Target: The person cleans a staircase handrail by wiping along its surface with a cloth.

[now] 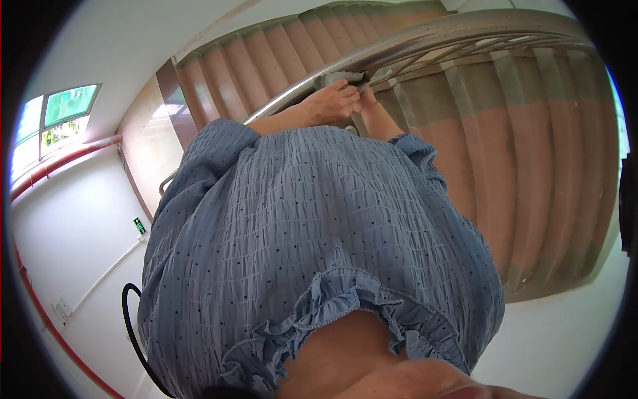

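Note:
A grey cloth [340,78] lies against the metal handrail [292,90] near the top of the head view. My left hand [332,100] has its fingers bent closed at the cloth's near edge. Right beside it, my right hand [367,103] is closed too, its fingers meeting those of my left hand at the cloth. Part of the fingers and the underside of the cloth are hidden, so how far it wraps the rail I cannot tell.
Brown stairs with grey edges [512,153] run along the right, and another flight [259,63] rises beyond the rail. Thin railing bars [425,60] follow the handrail. At left are a window [66,110], red pipe [60,159] and green exit sign [139,225].

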A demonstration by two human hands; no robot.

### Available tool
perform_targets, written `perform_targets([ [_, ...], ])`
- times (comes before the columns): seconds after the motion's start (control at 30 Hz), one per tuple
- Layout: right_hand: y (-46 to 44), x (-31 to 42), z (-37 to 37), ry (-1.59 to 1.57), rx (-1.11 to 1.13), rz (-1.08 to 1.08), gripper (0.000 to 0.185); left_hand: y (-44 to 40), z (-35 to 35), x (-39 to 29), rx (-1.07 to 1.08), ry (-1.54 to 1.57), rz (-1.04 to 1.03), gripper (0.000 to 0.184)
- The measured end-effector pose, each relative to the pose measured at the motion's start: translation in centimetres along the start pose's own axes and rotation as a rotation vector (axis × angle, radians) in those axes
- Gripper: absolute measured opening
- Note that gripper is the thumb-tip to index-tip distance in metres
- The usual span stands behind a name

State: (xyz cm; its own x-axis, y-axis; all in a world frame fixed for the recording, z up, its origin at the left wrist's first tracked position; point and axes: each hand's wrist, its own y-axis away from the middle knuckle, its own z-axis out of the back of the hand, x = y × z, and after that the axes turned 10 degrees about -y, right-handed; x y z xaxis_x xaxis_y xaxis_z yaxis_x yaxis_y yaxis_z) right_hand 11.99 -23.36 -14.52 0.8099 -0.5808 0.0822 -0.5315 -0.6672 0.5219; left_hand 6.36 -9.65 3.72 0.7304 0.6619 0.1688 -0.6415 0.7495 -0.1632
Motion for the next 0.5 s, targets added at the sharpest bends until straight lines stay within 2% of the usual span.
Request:
perform_targets([
  [0.07,0.0,0.0,-0.7,-0.002,-0.082,-0.007,0.040,-0.2,-0.2,0.2,0.002,-0.007,0.013,0.014],
  [0.13,-1.9,-0.8,1.3,-0.025,0.127,-0.040,0.035,0.1,-0.4,0.4,0.005,-0.055,0.048,0.014],
  [0.17,-1.8,-1.0,1.7,-0.025,0.127,-0.034,0.035,0.4,-0.3,0.5,0.002,-0.055,0.043,0.014],
  [0.23,-0.6,-1.4,0.3,0.154,0.045,-0.010,0.033,1.1,0.2,0.7,0.008,-0.046,0.068,0.015],
  [0.3,0.7,-0.9,-1.1,0.132,-0.009,-0.035,0.030,1.8,1.1,1.4,0.027,-0.011,0.079,0.015],
  [0.37,3.3,-0.4,-2.7,0.423,-0.299,-0.001,0.026,2.2,1.8,1.6,0.023,0.032,0.128,0.017],
  [0.4,3.7,0.7,-2.5,0.423,-0.301,0.008,0.026,2.4,2.2,2.0,0.071,0.069,0.148,0.021],
  [0.47,5.0,2.8,-1.5,1.042,-0.329,0.331,0.022,2.3,2.5,2.6,0.004,0.115,0.213,0.024],
  [0.5,6.0,3.4,-2.6,1.043,-0.339,0.336,0.022,2.2,2.6,2.8,-0.055,0.164,0.286,0.027],
])
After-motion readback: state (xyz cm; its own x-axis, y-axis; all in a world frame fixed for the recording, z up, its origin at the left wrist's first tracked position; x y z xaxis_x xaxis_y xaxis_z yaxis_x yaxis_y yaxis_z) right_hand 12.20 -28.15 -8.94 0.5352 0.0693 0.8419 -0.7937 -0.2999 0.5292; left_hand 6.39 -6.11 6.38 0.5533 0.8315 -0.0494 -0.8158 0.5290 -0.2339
